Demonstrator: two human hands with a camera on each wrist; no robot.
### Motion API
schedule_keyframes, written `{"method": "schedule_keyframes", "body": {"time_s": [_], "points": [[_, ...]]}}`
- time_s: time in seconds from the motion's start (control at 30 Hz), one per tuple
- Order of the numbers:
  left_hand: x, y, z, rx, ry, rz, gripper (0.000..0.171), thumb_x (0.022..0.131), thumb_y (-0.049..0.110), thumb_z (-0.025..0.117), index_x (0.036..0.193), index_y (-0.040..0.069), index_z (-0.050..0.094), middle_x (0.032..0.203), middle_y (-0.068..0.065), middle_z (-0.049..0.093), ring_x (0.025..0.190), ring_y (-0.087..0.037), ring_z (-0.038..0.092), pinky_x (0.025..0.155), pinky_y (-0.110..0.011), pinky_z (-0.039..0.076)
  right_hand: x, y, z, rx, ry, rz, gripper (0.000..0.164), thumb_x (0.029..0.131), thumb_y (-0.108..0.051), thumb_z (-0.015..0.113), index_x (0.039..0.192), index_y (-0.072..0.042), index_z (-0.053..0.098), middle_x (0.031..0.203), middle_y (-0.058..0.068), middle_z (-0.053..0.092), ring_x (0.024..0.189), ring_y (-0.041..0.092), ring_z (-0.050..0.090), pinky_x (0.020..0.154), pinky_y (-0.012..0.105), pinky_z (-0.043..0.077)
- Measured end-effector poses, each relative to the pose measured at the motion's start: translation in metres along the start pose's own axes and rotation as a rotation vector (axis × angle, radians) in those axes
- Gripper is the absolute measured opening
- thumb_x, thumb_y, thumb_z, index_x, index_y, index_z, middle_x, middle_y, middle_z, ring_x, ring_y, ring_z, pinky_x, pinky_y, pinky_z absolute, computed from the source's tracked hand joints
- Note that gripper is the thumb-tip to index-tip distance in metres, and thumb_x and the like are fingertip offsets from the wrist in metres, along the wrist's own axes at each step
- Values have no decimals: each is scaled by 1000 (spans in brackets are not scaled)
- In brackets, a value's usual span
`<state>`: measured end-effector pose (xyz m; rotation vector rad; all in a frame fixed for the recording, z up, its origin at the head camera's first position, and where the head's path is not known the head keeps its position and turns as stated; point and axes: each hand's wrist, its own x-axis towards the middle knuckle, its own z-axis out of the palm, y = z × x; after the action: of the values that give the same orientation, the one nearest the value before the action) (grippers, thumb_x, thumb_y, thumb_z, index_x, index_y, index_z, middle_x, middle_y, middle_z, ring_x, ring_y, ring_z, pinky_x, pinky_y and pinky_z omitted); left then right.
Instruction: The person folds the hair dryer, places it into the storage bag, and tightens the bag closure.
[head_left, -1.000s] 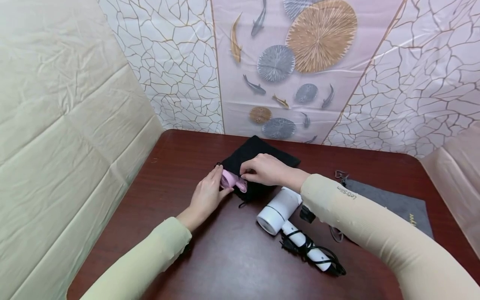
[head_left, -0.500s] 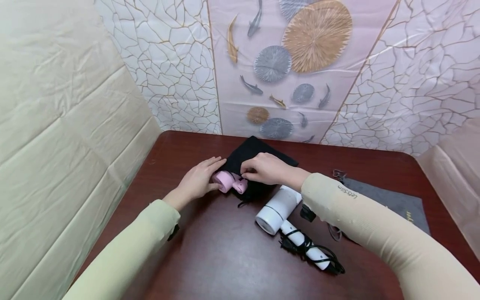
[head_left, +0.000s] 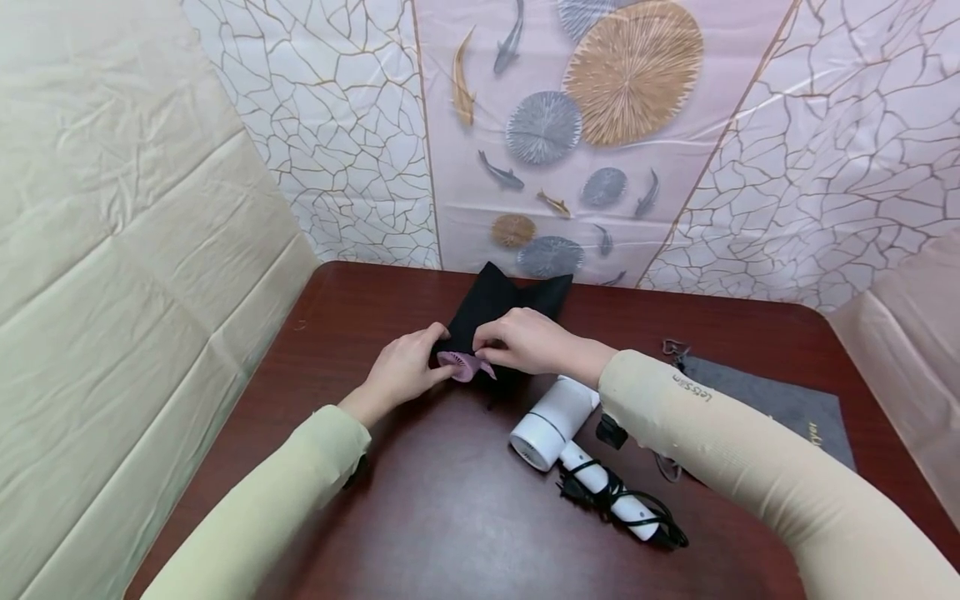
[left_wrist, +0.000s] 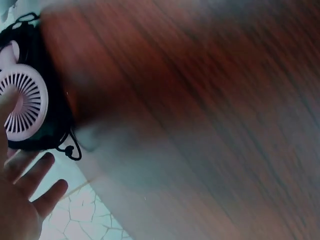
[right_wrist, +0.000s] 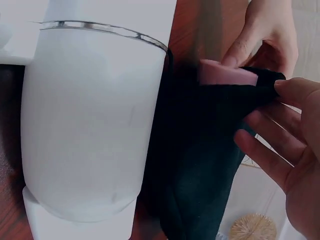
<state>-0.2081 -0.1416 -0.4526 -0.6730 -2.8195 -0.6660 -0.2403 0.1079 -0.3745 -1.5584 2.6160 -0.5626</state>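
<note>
A pink device (head_left: 463,365), with a round slotted grille (left_wrist: 31,107), sits mostly inside a black drawstring pouch (head_left: 486,304). My left hand (head_left: 400,367) is at its left side: the thumb is against the grille and the fingers are by the pouch's edge. At the mouth of the pouch, my right hand (head_left: 528,342) pinches the black cloth between thumb and finger. The right wrist view shows that pinch, with the other fingers behind the cloth. The rest of the pink device is hidden in the pouch.
A white hair dryer (head_left: 553,423), its cord wrapped round the handle (head_left: 633,512), lies in front of my right forearm. Farther right is a grey drawstring bag (head_left: 780,396) with gold lettering, partly under that arm. Patterned sheets hang behind the brown table (head_left: 427,525).
My left hand came off the pink device, then returned with its thumb on the grille. The device went deeper into the pouch, whose back end rose and folded. My right hand kept its pinch.
</note>
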Motion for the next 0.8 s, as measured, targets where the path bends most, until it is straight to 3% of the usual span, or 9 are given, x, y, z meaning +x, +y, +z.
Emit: {"method": "schedule_keyframes", "body": {"time_s": [0.23,0.53,0.67,0.8], "points": [[2,8,12,57,54,6,48,90,33,87,122,7,61,114,-12,76,86,-33,73,75,-50,61,-5,1,-2,5,8,27,7,101,-13,73,103,-13,80,91,-4,78,70,5,61,71,30,57],[14,20,20,82,110,-98,51,90,35,88,122,9,59,107,-11,74,81,-34,72,70,-51,60,-13,4,-2,62,20,47,9,101,-10,70,104,-11,79,91,-4,76,69,4,58,72,30,56],[16,23,23,81,112,-134,54,91,43,86,124,8,60,106,-12,73,81,-35,73,70,-51,60,-16,7,-2,80,34,55,9,102,-10,70,103,-11,79,90,-3,76,68,5,58,71,30,55],[13,20,24,111,76,-124,53,93,42,84,126,9,60,111,-11,72,84,-34,73,74,-50,61,-19,11,-3,40,17,93,9,104,-11,69,103,-11,79,90,-4,75,69,5,60,71,30,56]]}}
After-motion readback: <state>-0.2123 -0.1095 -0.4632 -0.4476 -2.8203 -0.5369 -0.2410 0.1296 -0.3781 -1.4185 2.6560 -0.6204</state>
